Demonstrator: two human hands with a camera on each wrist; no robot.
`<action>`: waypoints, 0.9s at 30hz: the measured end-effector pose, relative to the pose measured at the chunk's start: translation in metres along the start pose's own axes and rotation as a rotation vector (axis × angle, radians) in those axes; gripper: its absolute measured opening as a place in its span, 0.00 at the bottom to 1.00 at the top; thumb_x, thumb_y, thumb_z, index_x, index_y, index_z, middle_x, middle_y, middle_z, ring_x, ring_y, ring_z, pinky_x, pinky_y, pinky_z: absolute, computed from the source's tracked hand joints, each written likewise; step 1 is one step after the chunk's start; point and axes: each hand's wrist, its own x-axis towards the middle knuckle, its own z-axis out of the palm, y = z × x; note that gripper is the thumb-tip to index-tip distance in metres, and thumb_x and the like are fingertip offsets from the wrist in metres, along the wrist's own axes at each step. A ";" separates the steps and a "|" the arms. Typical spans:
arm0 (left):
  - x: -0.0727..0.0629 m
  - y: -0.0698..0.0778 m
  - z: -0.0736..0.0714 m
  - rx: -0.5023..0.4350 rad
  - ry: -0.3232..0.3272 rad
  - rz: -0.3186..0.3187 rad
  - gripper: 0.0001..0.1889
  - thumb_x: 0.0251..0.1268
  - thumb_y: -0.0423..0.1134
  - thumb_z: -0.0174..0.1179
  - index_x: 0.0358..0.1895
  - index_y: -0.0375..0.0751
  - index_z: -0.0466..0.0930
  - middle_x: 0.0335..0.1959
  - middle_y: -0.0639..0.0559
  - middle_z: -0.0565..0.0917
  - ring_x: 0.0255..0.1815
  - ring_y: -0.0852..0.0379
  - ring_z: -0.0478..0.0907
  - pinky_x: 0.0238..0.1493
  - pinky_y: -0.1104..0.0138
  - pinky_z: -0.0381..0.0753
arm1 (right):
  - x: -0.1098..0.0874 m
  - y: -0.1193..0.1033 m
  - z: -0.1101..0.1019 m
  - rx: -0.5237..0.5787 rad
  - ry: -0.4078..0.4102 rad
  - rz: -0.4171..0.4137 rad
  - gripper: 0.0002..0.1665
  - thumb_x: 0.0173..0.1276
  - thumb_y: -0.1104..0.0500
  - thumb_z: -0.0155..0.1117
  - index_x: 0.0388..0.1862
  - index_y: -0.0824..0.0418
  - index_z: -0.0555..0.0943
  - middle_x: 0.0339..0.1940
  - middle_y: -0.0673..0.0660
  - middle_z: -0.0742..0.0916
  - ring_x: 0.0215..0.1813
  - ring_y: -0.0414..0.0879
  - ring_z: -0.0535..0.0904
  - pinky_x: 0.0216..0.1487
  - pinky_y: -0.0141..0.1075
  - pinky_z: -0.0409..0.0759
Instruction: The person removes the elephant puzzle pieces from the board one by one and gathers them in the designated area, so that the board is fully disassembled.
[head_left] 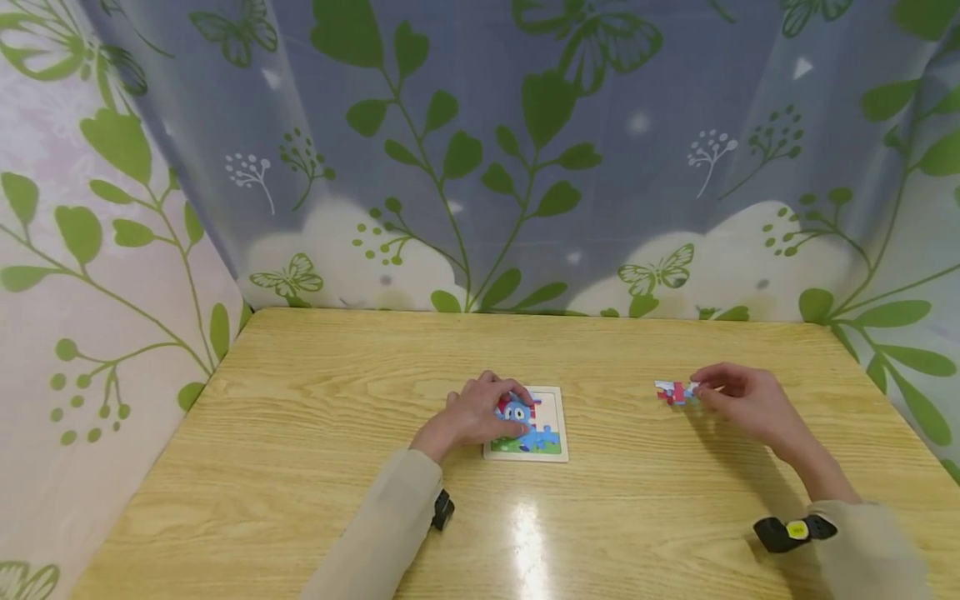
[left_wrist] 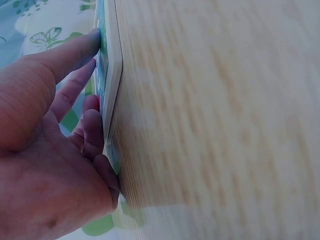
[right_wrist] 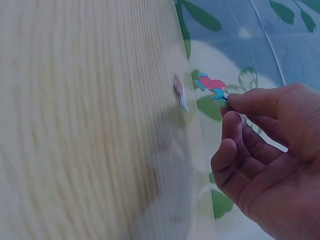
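Observation:
A small square jigsaw puzzle tray (head_left: 553, 457) with a pale wooden rim lies near the middle of the table. Its picture shows a blue cartoon figure with big eyes on green, and pale backing shows at the upper right. My left hand (head_left: 476, 410) rests on its left part, thumb and fingertips spread over the pieces and hiding some of them. To the right, my right hand (head_left: 746, 400) pinches a red and blue puzzle piece (right_wrist: 212, 84) between thumb and index finger, above the table. Another puzzle piece (right_wrist: 179, 93) lies on the wood beyond it.
The wooden table (head_left: 337, 375) reaches back to a hanging cloth (head_left: 480, 167) printed with leaves and butterflies. Similar cloth hangs at both sides. A black wrist strap (head_left: 795, 531) is on the right forearm, and a dark device (head_left: 442, 509) on the left.

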 end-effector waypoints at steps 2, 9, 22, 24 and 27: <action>0.000 0.000 0.000 0.001 0.000 -0.001 0.16 0.66 0.51 0.68 0.55 0.63 0.81 0.58 0.49 0.73 0.58 0.46 0.67 0.50 0.53 0.61 | 0.001 0.004 -0.003 0.005 -0.002 0.011 0.18 0.76 0.54 0.63 0.57 0.66 0.81 0.40 0.57 0.88 0.34 0.36 0.81 0.32 0.35 0.80; 0.000 -0.001 0.000 0.002 0.001 0.004 0.16 0.66 0.51 0.68 0.55 0.63 0.81 0.57 0.50 0.74 0.57 0.47 0.67 0.50 0.53 0.61 | 0.007 0.019 -0.009 0.026 -0.011 0.031 0.20 0.77 0.54 0.62 0.58 0.68 0.80 0.36 0.50 0.87 0.34 0.36 0.80 0.31 0.35 0.79; 0.000 0.000 0.000 -0.002 -0.002 0.003 0.16 0.66 0.52 0.69 0.55 0.63 0.81 0.57 0.50 0.73 0.57 0.47 0.67 0.50 0.53 0.61 | 0.015 0.036 -0.009 0.002 -0.016 0.044 0.21 0.78 0.55 0.60 0.58 0.71 0.80 0.36 0.51 0.87 0.29 0.36 0.78 0.28 0.34 0.79; 0.000 -0.001 0.000 -0.003 -0.001 0.003 0.16 0.66 0.52 0.69 0.55 0.63 0.81 0.57 0.49 0.73 0.57 0.46 0.67 0.50 0.53 0.61 | 0.016 0.036 -0.009 -0.005 -0.022 0.054 0.22 0.79 0.54 0.59 0.59 0.71 0.80 0.37 0.54 0.87 0.29 0.37 0.78 0.28 0.35 0.79; 0.000 0.000 0.000 -0.003 0.000 0.004 0.16 0.66 0.51 0.68 0.55 0.63 0.81 0.58 0.49 0.73 0.58 0.46 0.67 0.50 0.53 0.61 | 0.017 0.035 -0.009 -0.012 -0.034 0.073 0.23 0.79 0.53 0.58 0.60 0.71 0.80 0.38 0.56 0.87 0.30 0.36 0.78 0.29 0.35 0.80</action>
